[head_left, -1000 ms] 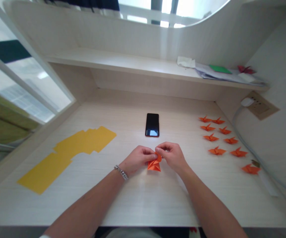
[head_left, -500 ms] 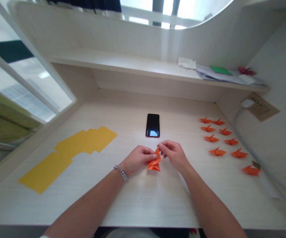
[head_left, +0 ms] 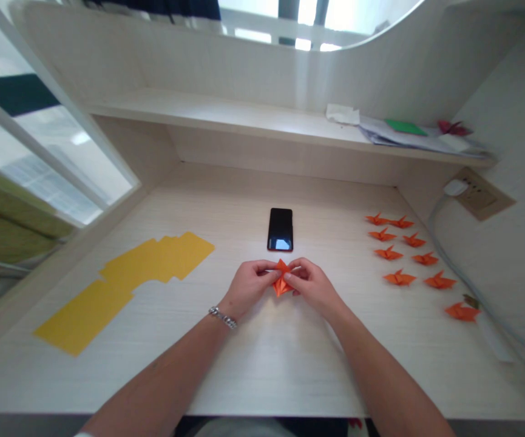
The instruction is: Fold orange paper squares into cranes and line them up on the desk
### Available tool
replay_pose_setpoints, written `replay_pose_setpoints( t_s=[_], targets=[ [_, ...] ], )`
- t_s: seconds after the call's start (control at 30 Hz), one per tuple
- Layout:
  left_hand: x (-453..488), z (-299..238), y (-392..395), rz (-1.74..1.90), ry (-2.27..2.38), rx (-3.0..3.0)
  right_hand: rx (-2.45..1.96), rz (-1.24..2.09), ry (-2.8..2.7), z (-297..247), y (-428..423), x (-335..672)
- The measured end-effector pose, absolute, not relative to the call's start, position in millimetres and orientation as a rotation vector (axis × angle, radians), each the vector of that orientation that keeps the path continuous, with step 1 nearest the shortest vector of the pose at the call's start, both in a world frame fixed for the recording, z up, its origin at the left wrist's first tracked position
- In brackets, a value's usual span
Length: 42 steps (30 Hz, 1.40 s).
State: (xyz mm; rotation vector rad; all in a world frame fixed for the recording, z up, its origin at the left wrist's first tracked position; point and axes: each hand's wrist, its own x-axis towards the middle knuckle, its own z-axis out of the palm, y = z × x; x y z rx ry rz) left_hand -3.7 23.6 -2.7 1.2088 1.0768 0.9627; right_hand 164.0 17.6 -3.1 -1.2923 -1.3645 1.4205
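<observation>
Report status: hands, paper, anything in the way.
Both shut: left hand and right hand pinch orange folded paper. Beyond it, phone, not touching. Off right, orange figures, clear of hands.

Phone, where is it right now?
Head view: the phone lies flat mid-desk, just beyond the orange folded paper, yellow sheets to its left, orange figures to its right.

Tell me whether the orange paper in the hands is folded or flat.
Folded: the orange paper is a small pointed shape pinched between left hand and right hand.
</observation>
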Motion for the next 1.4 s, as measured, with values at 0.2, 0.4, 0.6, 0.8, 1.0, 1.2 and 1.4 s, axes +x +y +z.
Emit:
replay_pose_setpoints(
  t_s=[0.2,0.4,0.6,0.8,1.0,1.2,1.4],
  targets=[
    [-1.9,-2.1,22.9,1.066,1.025,1.079,-1.208,1.427,-1.149,-5.5,18.7,158.8],
    [0.2,-0.8,20.9,1.052,0.983,0.960,-1.215,1.425,-1.140,-1.0,18.2,159.1],
    [2.1,0.0,20.0,1.046,0.979,0.985,-1.229,1.368,-1.154,0.5,16.2,158.2],
    [4.5,4.9,18.3,1.094,0.992,0.885,-1.169,1.526,-1.025,1.8,18.3,164.6],
    [2.2,2.3,18.2,1.086,1.027,0.970,-1.119,1.596,-1.028,4.0,18.7,168.4],
    [1.8,2.1,18.0,1.047,0.926,0.871,-1.166,1.464,-1.122,-0.7,18.3,167.0],
    [1.6,2.0,17.9,1.062,1.001,0.915,-1.169,1.392,-1.144,-1.6,18.0,163.4]
  ],
)
